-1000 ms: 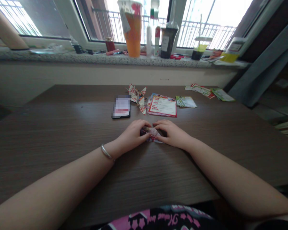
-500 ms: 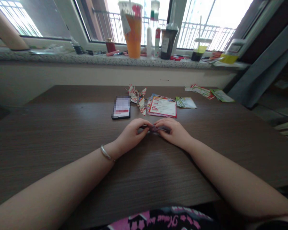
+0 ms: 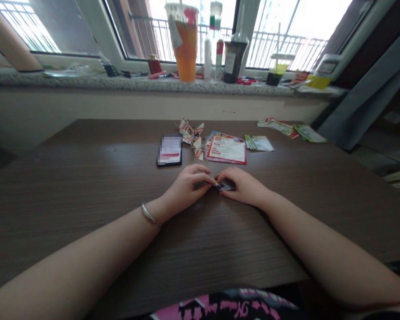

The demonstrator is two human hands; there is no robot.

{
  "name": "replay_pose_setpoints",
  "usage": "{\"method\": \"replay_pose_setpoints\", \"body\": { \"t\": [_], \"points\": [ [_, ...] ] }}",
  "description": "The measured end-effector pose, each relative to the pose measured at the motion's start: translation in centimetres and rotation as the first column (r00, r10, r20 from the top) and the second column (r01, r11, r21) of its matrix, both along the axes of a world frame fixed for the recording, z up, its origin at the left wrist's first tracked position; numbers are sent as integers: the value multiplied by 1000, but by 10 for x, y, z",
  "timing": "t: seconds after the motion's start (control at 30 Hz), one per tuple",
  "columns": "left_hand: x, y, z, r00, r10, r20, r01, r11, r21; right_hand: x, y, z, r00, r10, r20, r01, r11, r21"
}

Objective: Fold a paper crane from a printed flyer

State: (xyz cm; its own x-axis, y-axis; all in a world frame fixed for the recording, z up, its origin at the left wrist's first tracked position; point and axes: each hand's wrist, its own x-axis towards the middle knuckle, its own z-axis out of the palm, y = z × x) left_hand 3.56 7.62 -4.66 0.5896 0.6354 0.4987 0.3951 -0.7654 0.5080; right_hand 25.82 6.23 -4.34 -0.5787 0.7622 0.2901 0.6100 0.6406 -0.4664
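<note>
Holding a small folded paper (image 3: 227,187) in the right grip (image 3: 246,184) and pinching its end with the left grip (image 3: 188,183).

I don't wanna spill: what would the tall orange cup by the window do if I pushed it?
The orange cup might tip, since it's tall and narrower at its base. It's probably heavy, because orange drink seems to fill most of it.
</note>
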Motion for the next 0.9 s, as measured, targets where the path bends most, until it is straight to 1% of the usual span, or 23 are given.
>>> {"method": "replay_pose_setpoints", "body": {
  "t": [0.07,0.13,0.27,0.4,0.53,0.7,0.9],
  "points": [
    [-1,-1,0,998,51,-32,-49,998,45,0,0,0,1000,-22,21,23,999,-26],
    [-1,-2,0,992,97,-82,-89,991,96,-1,-1,1,999,-18,30,19,999,-33],
    [0,-4,3,972,141,-189,-115,983,143,-1,-2,5,1000,0,20,0,1000,-7],
    [0,-4,3,958,140,-252,-107,984,142,-1,0,4,1000,-1,25,1,1000,23],
    [0,-3,1,949,119,-291,-89,989,115,0,2,0,999,-34,29,33,999,36],
    [1,-4,1,942,125,-311,-94,989,112,-3,1,0,999,-30,-31,32,996,79],
    [1,-3,2,936,130,-326,-96,988,118,-4,1,2,999,-8,-42,10,999,48]
  ]
}}
